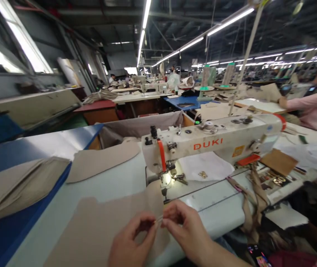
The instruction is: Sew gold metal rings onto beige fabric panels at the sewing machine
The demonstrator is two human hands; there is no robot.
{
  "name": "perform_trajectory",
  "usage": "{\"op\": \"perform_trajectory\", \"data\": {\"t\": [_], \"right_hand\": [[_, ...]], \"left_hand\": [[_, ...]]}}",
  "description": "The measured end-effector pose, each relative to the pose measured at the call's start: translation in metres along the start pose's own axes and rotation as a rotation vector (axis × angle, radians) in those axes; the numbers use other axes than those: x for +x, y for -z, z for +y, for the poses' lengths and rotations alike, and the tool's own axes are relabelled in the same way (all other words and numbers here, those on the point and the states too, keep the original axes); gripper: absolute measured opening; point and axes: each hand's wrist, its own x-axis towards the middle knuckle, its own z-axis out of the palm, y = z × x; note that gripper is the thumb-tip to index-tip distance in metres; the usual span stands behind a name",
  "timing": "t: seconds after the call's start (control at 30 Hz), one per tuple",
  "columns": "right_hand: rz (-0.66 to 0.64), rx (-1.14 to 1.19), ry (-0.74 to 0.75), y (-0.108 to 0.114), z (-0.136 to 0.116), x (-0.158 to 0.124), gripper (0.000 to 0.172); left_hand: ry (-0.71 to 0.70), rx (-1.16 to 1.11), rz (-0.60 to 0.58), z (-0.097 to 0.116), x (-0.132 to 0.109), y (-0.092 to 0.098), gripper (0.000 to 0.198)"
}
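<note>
My left hand [132,241] and my right hand [185,228] meet at the table's front edge, both pinched on a tiny pale thing [159,219] between their fingertips; I cannot make out what it is. Under them lies a beige fabric piece [100,226] that reaches up to the needle of a white DUKI sewing machine [211,142]. The machine's lamp glows at the presser foot [165,180].
A stack of beige fabric [13,185] lies at the left on a blue surface, with one more beige piece [103,159] beside it. Beige strips [251,196] hang off the table's right. A person in pink [314,109] works at the far right.
</note>
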Motion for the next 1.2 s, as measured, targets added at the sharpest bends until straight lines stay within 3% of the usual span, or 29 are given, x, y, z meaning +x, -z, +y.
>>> {"op": "perform_trajectory", "data": {"t": [0.2, 0.43, 0.63, 1.03, 1.2], "right_hand": [[-0.121, 0.085, -0.088, 0.001, 0.000, -0.004, 0.007], [-0.130, 0.089, -0.122, 0.001, 0.000, -0.002, 0.013], [-0.108, -0.163, -0.016, 0.005, -0.002, -0.003, 0.012], [-0.181, -0.456, 0.141, 0.010, -0.014, -0.005, 0.018], [-0.217, -0.547, 0.134, 0.011, -0.009, -0.006, 0.019]], "left_hand": [[0.068, -0.124, -0.004, 0.002, -0.001, -0.003, 0.019], [0.050, -0.057, -0.164, 0.007, 0.000, 0.003, 0.022], [-0.011, 0.017, -0.109, 0.008, -0.003, 0.002, 0.021], [-0.047, 0.067, -0.147, 0.009, -0.005, 0.000, 0.025], [0.018, 0.017, -0.200, 0.003, -0.004, -0.001, 0.022]]}}
